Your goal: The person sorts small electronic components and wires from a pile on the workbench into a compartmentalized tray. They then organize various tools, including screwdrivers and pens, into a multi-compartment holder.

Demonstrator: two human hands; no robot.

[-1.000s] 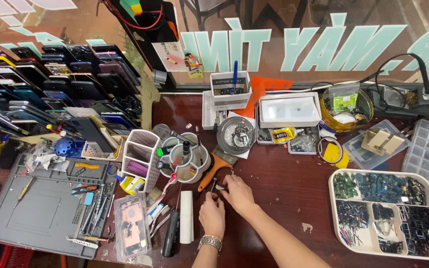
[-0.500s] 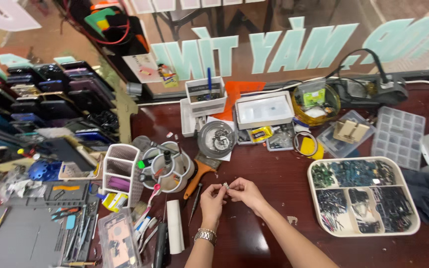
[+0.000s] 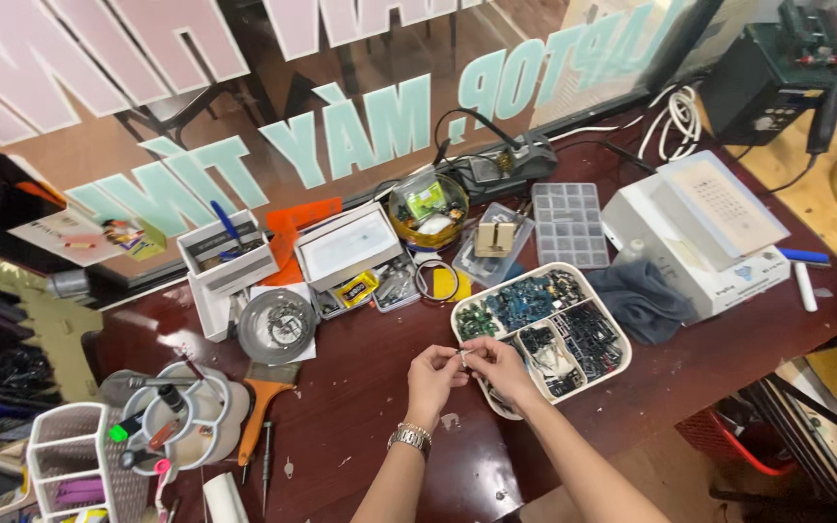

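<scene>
Both hands meet over the dark red table [image 3: 360, 387], just at the 9 o'clock edge of the tray [image 3: 588, 291]. The left hand [image 3: 435, 376], a watch [image 3: 410, 438] on its wrist, and the right hand [image 3: 496, 366] are each curled, fingertips pinched together on one tiny pale part [image 3: 464, 356]; what it is cannot be told.

The tray is white, rounded and divided: green-blue small parts fill its upper compartments, black ones the lower right, and wiry bits lie in the section nearest the right hand.

At 12 o'clock from the hands sits a round glass bowl [image 3: 428, 208] with a green-and-white packet and oddments inside. At 1 o'clock a clear case [image 3: 496, 237] holds a tan piece, and beside it lies a grey grid box [image 3: 569, 225], its cells apparently bare. At 11 o'clock a white box [image 3: 349, 244] rests flat; further left an open white box [image 3: 227, 257] holds a blue pen. A round tin [image 3: 276, 324] with metal bits lies at 9 o'clock. At 8 o'clock a white cup holder [image 3: 181, 416] carries tools and markers, next to a slatted basket [image 3: 75, 460].
</scene>
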